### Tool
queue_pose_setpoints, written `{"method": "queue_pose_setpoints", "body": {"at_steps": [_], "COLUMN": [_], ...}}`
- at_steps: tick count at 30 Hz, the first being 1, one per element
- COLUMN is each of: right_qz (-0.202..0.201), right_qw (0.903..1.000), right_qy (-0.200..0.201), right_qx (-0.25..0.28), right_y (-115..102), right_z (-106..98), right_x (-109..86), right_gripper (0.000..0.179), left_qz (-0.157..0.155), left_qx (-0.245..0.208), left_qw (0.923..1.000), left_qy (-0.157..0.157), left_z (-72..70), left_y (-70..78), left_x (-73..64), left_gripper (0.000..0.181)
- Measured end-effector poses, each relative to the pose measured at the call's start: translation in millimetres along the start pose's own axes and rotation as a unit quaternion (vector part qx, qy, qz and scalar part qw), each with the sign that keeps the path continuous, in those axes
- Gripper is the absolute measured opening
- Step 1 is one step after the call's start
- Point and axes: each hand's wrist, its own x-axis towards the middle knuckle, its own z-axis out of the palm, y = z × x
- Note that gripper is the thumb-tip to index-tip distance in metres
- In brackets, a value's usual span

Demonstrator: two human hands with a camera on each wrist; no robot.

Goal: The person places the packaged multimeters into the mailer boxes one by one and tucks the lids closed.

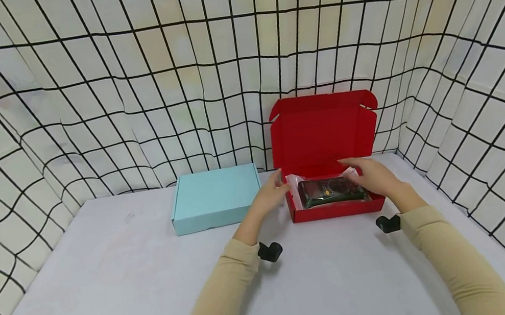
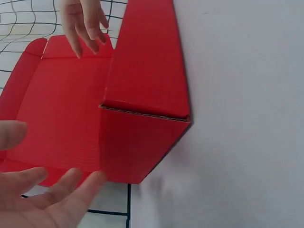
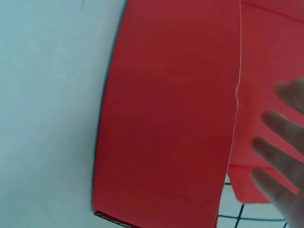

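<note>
An open red cardboard box [image 1: 338,212] stands on the table with its lid [image 1: 323,127] upright at the back. Inside lies a black multimeter [image 1: 330,190] with a round dial, in clear plastic wrapping. My left hand [image 1: 271,192] is at the box's left side, its fingers spread and loosely straight beside the wall in the left wrist view. Over the box's right end, my right hand [image 1: 369,173] reaches in with extended fingers, near the wrapping; whether it touches is hard to tell. Both wrist views show the red box [image 2: 147,61] close up, its contents hidden.
A closed light-blue box [image 1: 217,197] lies to the left of the red one, close to my left hand. The white table [image 1: 121,274] is bounded behind and at the sides by white cloth with a black grid [image 1: 181,93].
</note>
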Motion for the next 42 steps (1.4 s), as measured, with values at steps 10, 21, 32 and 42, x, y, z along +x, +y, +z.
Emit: {"method": "queue_pose_setpoints", "body": {"at_steps": [10,21,32,42], "right_qz": [0.093,0.187,0.154,0.133], "right_qw": [0.9526,0.9346,0.9253,0.9288], "right_qy": [0.269,0.179,0.179,0.172], "right_qx": [0.109,0.244,0.296,0.3], "right_y": [16.0,32.8,29.8,30.7], "right_z": [-2.4,-3.1,-6.3,-7.3], "right_x": [-1.2,6.7,10.6,4.0], "right_gripper": [0.038,0.078,0.074,0.066], "left_qz": [0.026,0.024,0.026,0.029], "left_qx": [-0.139,-0.164,-0.179,-0.156], "left_qw": [0.9824,0.9844,0.9835,0.9871], "left_qy": [0.122,0.058,0.016,-0.018], "left_z": [-9.1,-17.0,-14.0,-7.9], "left_y": [-0.9,-5.1,-3.6,-5.0], "left_x": [14.0,30.6,32.2,24.9], "left_gripper": [0.054,0.066,0.071,0.07]}}
